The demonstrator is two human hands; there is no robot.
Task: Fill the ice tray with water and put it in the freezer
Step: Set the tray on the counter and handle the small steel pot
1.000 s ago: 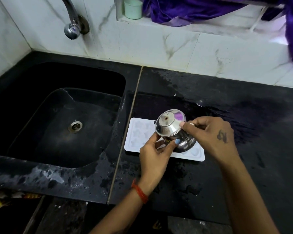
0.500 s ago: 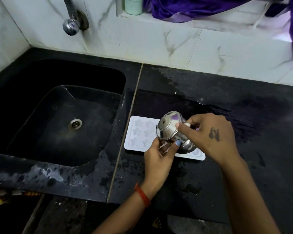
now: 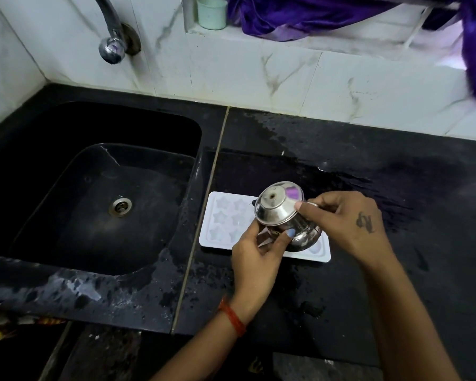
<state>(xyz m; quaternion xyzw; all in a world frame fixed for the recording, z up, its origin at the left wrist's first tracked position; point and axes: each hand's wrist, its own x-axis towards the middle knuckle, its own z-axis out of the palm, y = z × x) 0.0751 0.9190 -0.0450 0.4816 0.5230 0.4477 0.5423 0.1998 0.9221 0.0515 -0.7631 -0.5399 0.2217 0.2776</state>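
A white ice tray (image 3: 226,224) with star-shaped cells lies flat on the wet black counter (image 3: 341,298), just right of the sink. Over its right half I hold a small round steel pot (image 3: 279,213), tipped far over so its base faces up towards me. My left hand (image 3: 256,259) grips the pot from below with thumb and fingers. My right hand (image 3: 346,221) holds its upper right side. The tray's middle and right cells are hidden behind the pot and my hands.
A black sink (image 3: 94,193) with a steel drain fills the left side, under a chrome tap (image 3: 112,48) on the marble wall. A pale green cup (image 3: 212,12) and purple cloth (image 3: 313,15) rest on the ledge behind. Water pools on the counter's far part.
The pot stays tipped over the tray in both hands, its base turning slightly more towards me. The tray has not moved.
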